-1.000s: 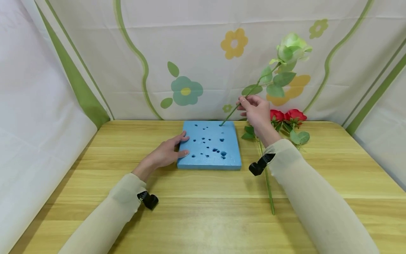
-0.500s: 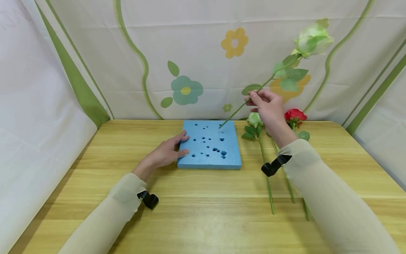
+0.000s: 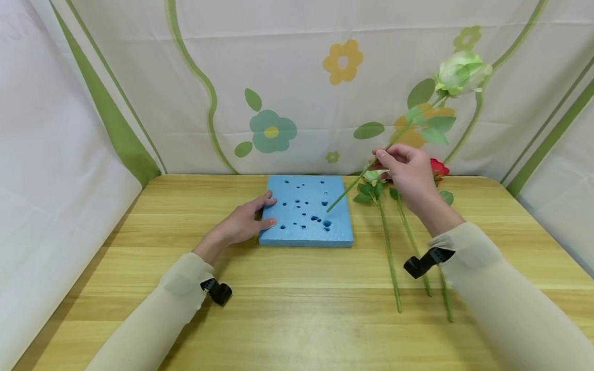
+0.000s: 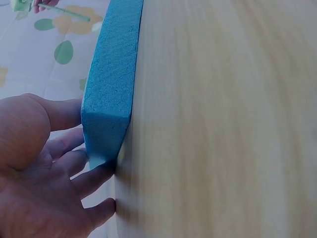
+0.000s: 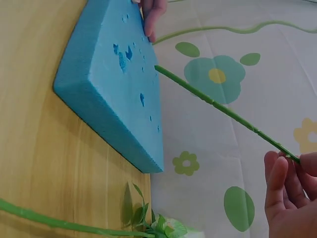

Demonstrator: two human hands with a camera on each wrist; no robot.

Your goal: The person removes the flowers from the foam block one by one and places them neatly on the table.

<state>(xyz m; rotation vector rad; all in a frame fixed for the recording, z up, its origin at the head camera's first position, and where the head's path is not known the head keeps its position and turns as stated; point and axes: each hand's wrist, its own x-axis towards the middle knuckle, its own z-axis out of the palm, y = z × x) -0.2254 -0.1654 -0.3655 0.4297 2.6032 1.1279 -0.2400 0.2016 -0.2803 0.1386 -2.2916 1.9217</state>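
My right hand (image 3: 410, 172) pinches the green stem of a pale green-white rose (image 3: 464, 74) between thumb and fingers. The stem (image 5: 213, 103) slants down left, bloom up at the right, and its bare lower tip overlaps the block in the head view; the right wrist view shows that tip apart from the holed face. The blue foam block (image 3: 283, 237), punched with several holes, lies flat on the table. My left hand (image 3: 241, 221) holds the block's left edge, thumb and forefinger on its top and the other fingers (image 4: 94, 179) along its side.
Right of the block, another pale rose (image 3: 373, 176) lies on the wooden table (image 3: 297, 309), its stem toward me. Red roses (image 3: 438, 169), partly hidden behind the right hand, lie beside it. A printed curtain (image 3: 306, 98) hangs along the table's back edge.
The right hand has moved right and toward me with the pale rose. Its stem tip has left the block's back edge and now hangs over the right-middle part. The left hand stays put.
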